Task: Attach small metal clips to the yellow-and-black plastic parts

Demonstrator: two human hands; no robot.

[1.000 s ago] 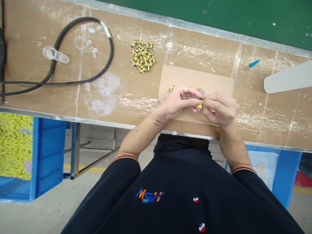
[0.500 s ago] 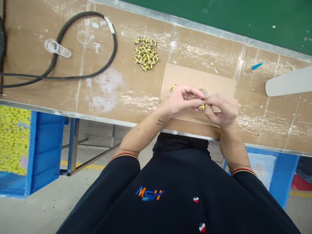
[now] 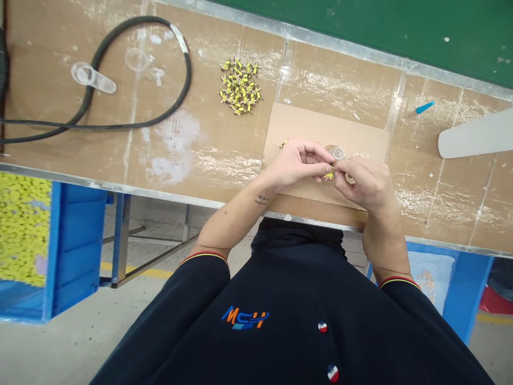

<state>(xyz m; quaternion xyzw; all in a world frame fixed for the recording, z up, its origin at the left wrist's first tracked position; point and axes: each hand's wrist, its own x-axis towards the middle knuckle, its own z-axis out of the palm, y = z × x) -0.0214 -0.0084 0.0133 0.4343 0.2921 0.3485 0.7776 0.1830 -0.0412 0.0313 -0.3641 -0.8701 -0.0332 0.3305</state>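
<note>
Between my fingertips is a small yellow figure point(image 3: 329, 174) with a dark top, held over a flat cardboard sheet point(image 3: 296, 120). My left hand point(image 3: 298, 164) pinches it from the left. Closed at the fingertips, my right hand point(image 3: 366, 182) meets its right side; whether those fingers hold another small part is too small to tell. Just beyond my fingers stands a small round clear container point(image 3: 337, 153). Tiny pale pieces point(image 3: 361, 155) lie right of it on the sheet. Another yellow and dark piece point(image 3: 284, 143) shows past my left hand.
A pile of yellow and dark figures point(image 3: 240, 87) lies at the back. Black cable point(image 3: 188, 69) loops at left by a clear plastic piece point(image 3: 105, 84). At right are a blue pointed cap point(image 3: 425, 107) and a white object point(image 3: 476, 136). A blue crate point(image 3: 76, 251) holds yellow pieces below.
My right hand has shifted slightly left and down, uncovering the tiny pale pieces on the sheet. My left hand stays nearly in place with the yellow figure.
</note>
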